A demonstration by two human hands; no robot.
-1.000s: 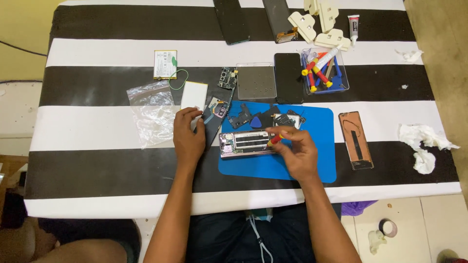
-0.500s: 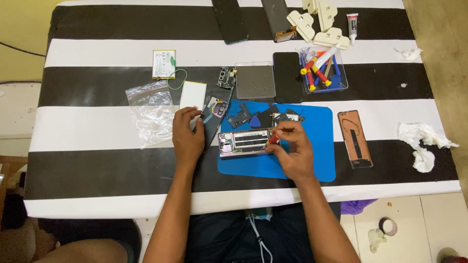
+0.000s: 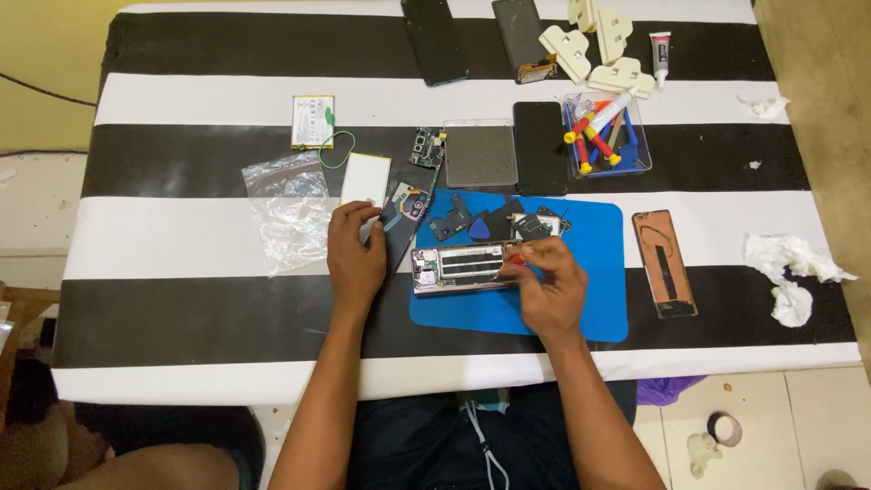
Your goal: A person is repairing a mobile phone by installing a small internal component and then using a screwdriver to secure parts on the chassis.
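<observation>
An opened phone body (image 3: 458,268) lies on a blue work mat (image 3: 599,299) on the striped table. My right hand (image 3: 547,289) rests at the phone's right end, its fingers pinched on a small red-handled tool (image 3: 514,259) whose tip touches the phone. My left hand (image 3: 354,252) lies flat left of the phone, fingers on a white card-like piece (image 3: 365,179) and near a dark phone part (image 3: 406,207). Small black parts and a blue pick (image 3: 478,229) sit on the mat above the phone.
A clear plastic bag (image 3: 286,210) and a battery (image 3: 313,121) lie at the left. A grey plate (image 3: 480,155), a black phone (image 3: 540,146) and a tray of tools (image 3: 606,134) are behind. A copper-coloured back cover (image 3: 664,261) and crumpled tissue (image 3: 794,272) lie right.
My right hand has shifted slightly at the phone's right end with the red-handled tool. The left hand has stayed in place.
</observation>
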